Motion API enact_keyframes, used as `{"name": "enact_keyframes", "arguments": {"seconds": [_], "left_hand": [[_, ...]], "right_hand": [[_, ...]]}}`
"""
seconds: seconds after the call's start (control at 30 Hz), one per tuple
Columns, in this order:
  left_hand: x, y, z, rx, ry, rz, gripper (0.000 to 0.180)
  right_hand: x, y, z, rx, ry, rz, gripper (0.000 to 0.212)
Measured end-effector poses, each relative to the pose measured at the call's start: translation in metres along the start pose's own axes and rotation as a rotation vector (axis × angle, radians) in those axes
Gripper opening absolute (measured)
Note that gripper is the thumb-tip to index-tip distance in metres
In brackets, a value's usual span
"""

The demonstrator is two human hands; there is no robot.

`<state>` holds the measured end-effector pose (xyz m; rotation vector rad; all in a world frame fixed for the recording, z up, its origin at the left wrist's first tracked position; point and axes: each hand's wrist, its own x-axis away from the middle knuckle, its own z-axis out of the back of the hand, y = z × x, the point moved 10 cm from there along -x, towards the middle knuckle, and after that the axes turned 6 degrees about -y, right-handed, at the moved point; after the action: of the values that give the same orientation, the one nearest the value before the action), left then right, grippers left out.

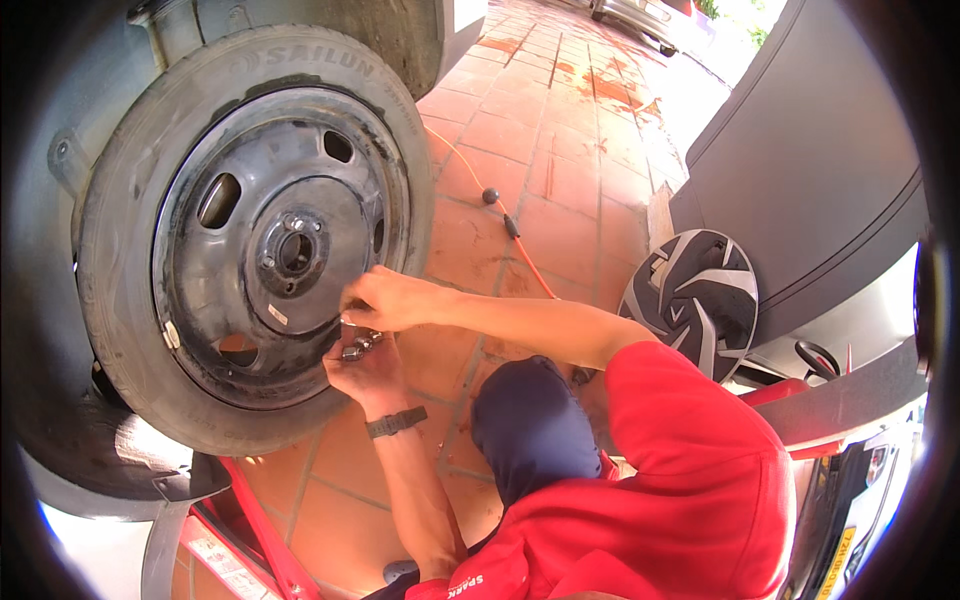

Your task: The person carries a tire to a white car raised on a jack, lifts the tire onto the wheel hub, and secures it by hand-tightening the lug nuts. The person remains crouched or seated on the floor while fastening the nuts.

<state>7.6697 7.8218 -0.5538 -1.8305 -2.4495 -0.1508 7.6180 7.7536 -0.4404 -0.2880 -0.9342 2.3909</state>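
Left hand (pixel 358 378): was cupped around lug nuts (pixel 357 350), shiny faceted metal, apparently to keep loose pieces together
Right hand (pixel 388 297): curled just above that palm; pinch hidden, could not tell
Steel wheel (pixel 275 235): stood left of hands, black disc, windowed
Tyre (pixel 130 240): encircled it, matte rubber
Wheel cover (pixel 690 298): lay well right, black-and-silver, bladed

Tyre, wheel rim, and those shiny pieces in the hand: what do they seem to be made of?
Tyre: rubber, by its dull, scuffed grey sidewall.
Wheel rim: probably black-painted steel, given its sheen.
Shiny pieces: likely polished or plated metal, judging by their bright glints.
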Motion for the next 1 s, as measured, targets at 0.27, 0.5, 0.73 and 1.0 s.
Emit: {"name": "enact_keyframes", "arguments": {"seconds": [0.27,0.5,0.73,1.0], "left_hand": [[0.0,0.008,0.029,-0.205,0.186,0.063,0.033],[0.013,0.014,0.047,-0.369,0.351,0.037,0.026],[0.014,0.017,0.04,-0.363,0.367,0.052,0.029],[0.013,0.036,0.046,-0.329,0.4,0.019,0.029]], "right_hand": [[-0.024,0.001,0.031,-0.56,0.127,0.034,0.03],[-0.041,-0.007,0.057,-0.686,0.417,0.097,0.028],[-0.042,-0.051,0.058,-0.124,0.702,0.321,0.022],[-0.064,-0.047,0.033,-0.12,0.662,0.355,0.022]]}}
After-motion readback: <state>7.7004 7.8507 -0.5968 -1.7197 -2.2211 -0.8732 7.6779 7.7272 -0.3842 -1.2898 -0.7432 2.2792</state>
